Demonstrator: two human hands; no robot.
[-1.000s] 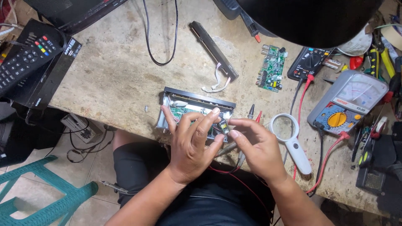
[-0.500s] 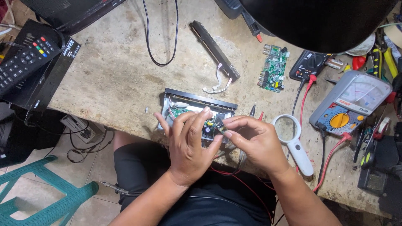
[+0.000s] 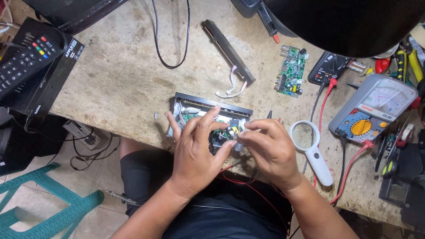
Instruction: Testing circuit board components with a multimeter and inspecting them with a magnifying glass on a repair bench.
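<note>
At the desk's (image 3: pixel 124 88) near edge, our left hand (image 3: pixel 195 152) cups the opened set-top box (image 3: pixel 208 117); our right hand (image 3: pixel 270 152) pinches a small part inside it, magnifying glass (image 3: pixel 310 148) just beside.

I see an opened black set-top box (image 3: pixel 208 116), lid off, green circuit board exposed, lying flat at the workbench's near edge, centre of the scene.

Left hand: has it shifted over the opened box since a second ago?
No, barely. The left hand stays spread over the opened box, fingers in the same spot relative to its black front edge, right hand alongside.
</note>
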